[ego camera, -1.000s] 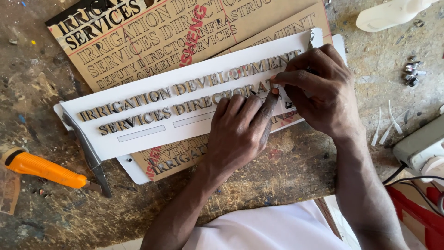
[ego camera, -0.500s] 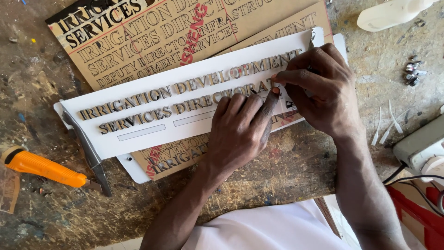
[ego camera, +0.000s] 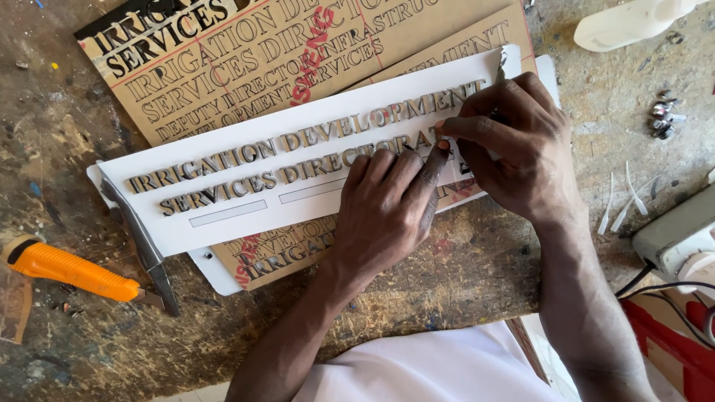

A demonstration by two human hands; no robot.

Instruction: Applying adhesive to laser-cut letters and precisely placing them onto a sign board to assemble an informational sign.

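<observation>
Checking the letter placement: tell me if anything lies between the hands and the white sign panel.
Nothing visible does. The left hand lies flat on the white panel, and the right hand meets it at the end of the lower row of letters.

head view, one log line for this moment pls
left hand: flat on white sign panel | right hand: fingertips pinching at raised letters | orange utility knife: lying apart on workbench
</observation>
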